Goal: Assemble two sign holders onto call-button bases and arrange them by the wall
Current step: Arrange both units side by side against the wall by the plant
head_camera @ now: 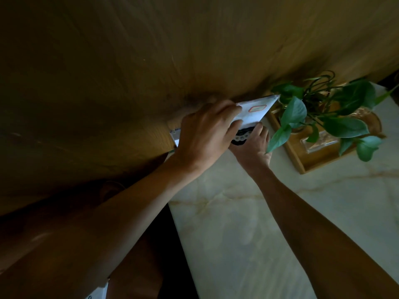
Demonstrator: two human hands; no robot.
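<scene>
A clear sign holder (257, 111) with a white card and a small red-framed label stands tilted at the far end of the pale marble table (248, 223), against the wooden wall (129, 72). My left hand (205, 132) grips its upper left part from above. Under it sits a round black call-button base (240, 138), which my right hand (252, 147) holds from the near side. Behind my left hand the corner of a second clear holder (174, 135) shows; most of it is hidden.
A green leafy plant (319, 113) in a glass vessel stands in a wooden tray (300, 162) just right of the holder, its leaves almost touching my right hand. The table's left edge (179, 229) drops off beside a dark brown seat.
</scene>
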